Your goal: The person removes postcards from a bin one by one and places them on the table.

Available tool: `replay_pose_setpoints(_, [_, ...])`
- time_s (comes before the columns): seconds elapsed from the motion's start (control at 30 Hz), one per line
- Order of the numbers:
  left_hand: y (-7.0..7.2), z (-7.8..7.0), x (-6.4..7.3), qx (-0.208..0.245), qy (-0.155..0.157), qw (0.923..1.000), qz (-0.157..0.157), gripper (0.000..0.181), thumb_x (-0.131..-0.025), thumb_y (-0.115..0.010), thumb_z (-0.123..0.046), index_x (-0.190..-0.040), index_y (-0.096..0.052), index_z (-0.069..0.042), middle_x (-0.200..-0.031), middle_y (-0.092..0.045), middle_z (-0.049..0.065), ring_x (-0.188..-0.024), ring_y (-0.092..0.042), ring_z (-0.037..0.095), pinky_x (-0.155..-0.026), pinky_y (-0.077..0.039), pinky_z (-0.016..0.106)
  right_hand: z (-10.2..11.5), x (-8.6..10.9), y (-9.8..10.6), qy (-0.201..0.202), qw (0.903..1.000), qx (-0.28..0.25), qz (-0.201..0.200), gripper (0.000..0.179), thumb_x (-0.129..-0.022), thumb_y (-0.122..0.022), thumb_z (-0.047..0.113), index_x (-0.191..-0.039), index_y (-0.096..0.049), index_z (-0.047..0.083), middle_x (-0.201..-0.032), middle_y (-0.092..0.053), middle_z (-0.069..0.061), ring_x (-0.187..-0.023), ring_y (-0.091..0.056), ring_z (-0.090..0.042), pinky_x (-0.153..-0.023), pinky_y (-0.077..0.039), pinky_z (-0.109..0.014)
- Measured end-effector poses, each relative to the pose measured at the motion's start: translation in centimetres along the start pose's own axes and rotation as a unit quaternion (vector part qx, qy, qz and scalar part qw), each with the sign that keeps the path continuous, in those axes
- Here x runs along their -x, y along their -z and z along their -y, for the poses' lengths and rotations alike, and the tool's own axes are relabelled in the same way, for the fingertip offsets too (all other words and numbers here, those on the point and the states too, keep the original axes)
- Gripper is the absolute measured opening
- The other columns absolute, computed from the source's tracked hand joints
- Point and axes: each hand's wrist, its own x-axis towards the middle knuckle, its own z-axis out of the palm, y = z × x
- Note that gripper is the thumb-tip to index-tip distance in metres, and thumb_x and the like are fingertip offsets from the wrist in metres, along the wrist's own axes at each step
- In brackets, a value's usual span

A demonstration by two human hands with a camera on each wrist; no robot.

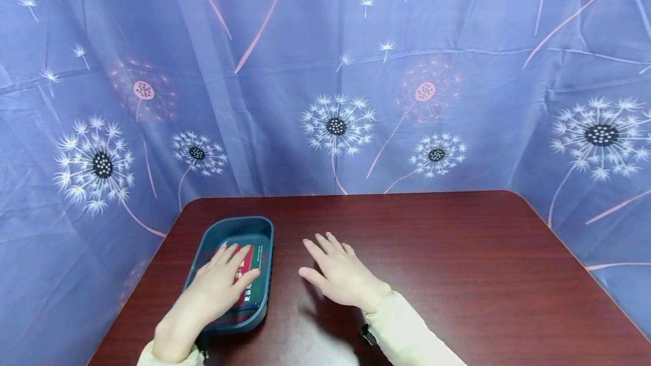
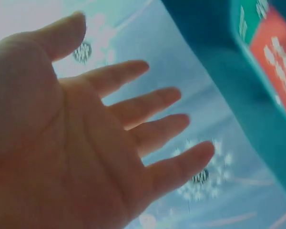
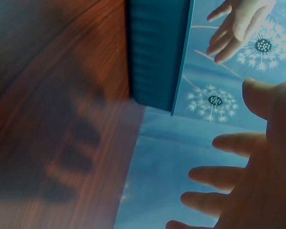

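On the left of the table stands a dark teal plastic basket (image 1: 264,298), with a flat red and green package (image 1: 259,267) lying inside it. My left hand (image 1: 216,284) hovers over the basket with fingers spread, hiding part of the package. The left wrist view shows this palm (image 2: 86,138) with nothing in it, and the red and green package (image 2: 271,52) beyond the fingers. To the right of the basket, my right hand (image 1: 343,270) is held above the table, fingers straight and apart. In the right wrist view the right hand's fingers (image 3: 224,176) point toward the basket's side wall (image 3: 159,52).
The dark red-brown wooden table (image 1: 458,264) has rounded far corners and stretches to the right. A blue curtain (image 1: 285,100) with dandelion prints hangs behind it and along both sides. The right hand's shadow falls on the tabletop.
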Motion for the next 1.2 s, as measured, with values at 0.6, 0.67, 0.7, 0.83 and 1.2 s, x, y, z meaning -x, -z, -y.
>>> replay_pose_setpoints(0.6, [3.8, 9.9, 1.4, 0.031, 0.079, 0.9964, 0.003, 0.07, -0.101, -0.048, -0.045, -0.14, -0.038, 0.013, -0.132, -0.048, 0.037, -0.118, -0.05, 0.052, -0.091, -0.041, 0.064, 4.7, -4.0, -2.0, 0.09, 0.9944, -0.04, -0.039, 0.056, -0.099, -0.052, 0.042, -0.144, -0.046, 0.008, -0.141, -0.05, -0.011, -0.13, -0.046, -0.025, -0.105, -0.039, -0.043])
replay_pose_setpoints(0.67, [3.5, 10.5, 1.2, 0.03, 0.077, 0.9966, -0.01, 0.065, -0.102, -0.049, -0.041, -0.138, -0.042, 0.012, -0.127, -0.052, 0.037, -0.115, -0.053, 0.051, -0.09, -0.042, 0.063, 5.3, -4.5, -2.2, 0.097, 0.9927, -0.06, -0.04, 0.055, -0.099, -0.053, 0.04, -0.144, -0.046, 0.008, -0.14, -0.05, -0.009, -0.129, -0.047, -0.023, -0.105, -0.039, -0.038])
replay_pose_setpoints(0.7, [3.3, 10.7, 1.1, 0.031, 0.074, 0.9967, -0.015, 0.063, -0.102, -0.049, -0.04, -0.137, -0.043, 0.012, -0.126, -0.053, 0.037, -0.114, -0.054, 0.051, -0.09, -0.042, 0.062, 5.5, -4.8, -2.3, 0.097, 0.9919, -0.071, -0.04, 0.055, -0.1, -0.053, 0.039, -0.144, -0.046, 0.007, -0.14, -0.051, -0.008, -0.128, -0.047, -0.021, -0.105, -0.038, -0.036])
replay_pose_setpoints(0.83, [2.6, 11.1, 0.6, 0.032, 0.071, 0.9966, -0.026, 0.057, -0.102, -0.05, -0.036, -0.134, -0.047, 0.011, -0.124, -0.055, 0.035, -0.114, -0.053, 0.052, -0.09, -0.042, 0.063, 6.6, -5.7, -2.6, 0.086, 0.9893, -0.114, -0.031, 0.053, -0.099, -0.055, 0.036, -0.144, -0.046, 0.008, -0.138, -0.053, -0.005, -0.125, -0.05, -0.018, -0.104, -0.039, -0.03])
replay_pose_setpoints(1.2, [1.0, 11.6, -0.7, 0.043, 0.058, 0.996, -0.053, 0.044, -0.1, -0.055, -0.027, -0.125, -0.056, 0.01, -0.114, -0.062, 0.03, -0.106, -0.059, 0.046, -0.087, -0.045, 0.061, 8.6, -7.9, -4.9, 0.02, 0.981, -0.192, -0.023, 0.052, -0.093, -0.064, 0.032, -0.139, -0.051, 0.012, -0.126, -0.06, -0.001, -0.105, -0.055, -0.008, -0.084, -0.05, -0.021])
